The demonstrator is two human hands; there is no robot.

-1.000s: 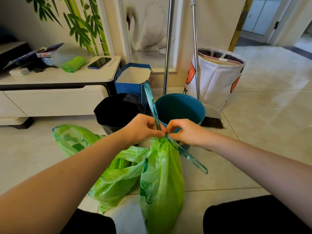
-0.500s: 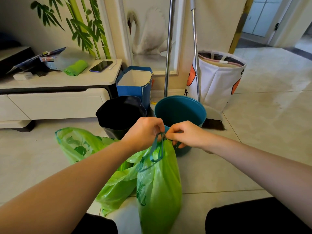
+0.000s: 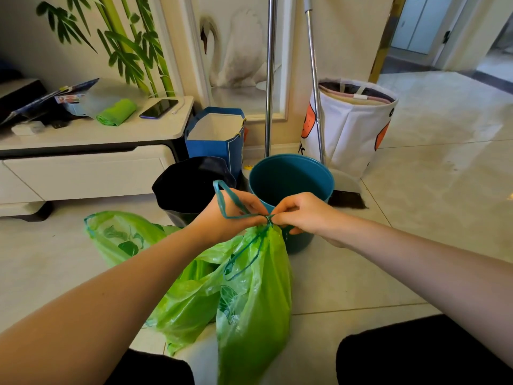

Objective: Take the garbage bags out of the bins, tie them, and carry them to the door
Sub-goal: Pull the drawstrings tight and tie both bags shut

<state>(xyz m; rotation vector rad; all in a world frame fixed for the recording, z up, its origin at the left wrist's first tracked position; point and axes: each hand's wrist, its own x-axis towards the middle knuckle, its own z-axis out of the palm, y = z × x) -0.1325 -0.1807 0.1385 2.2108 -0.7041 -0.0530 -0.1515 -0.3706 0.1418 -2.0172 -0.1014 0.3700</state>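
Note:
A full green garbage bag (image 3: 254, 301) hangs in front of me, its neck gathered by a teal drawstring (image 3: 231, 202). My left hand (image 3: 226, 215) pinches one loop of the string, which arches up over its fingers. My right hand (image 3: 302, 212) pinches the string at the knot just above the bag's neck. A second green garbage bag (image 3: 125, 237) lies open on the floor to the left, partly behind my left arm. Behind my hands stand a teal bin (image 3: 291, 179) and a black bin (image 3: 188, 187), both without bags.
A blue paper bag (image 3: 216, 140) stands behind the bins, beside a low white cabinet (image 3: 83, 168) holding a phone and a green roll. Two metal poles and a broom lean by a white fabric basket (image 3: 352, 126). A doorway (image 3: 433, 31) opens at the far right.
The drawstring ends, pulled long and apart a second ago, have been drawn into a knot at the bag's neck. A loop now stands over my left hand.

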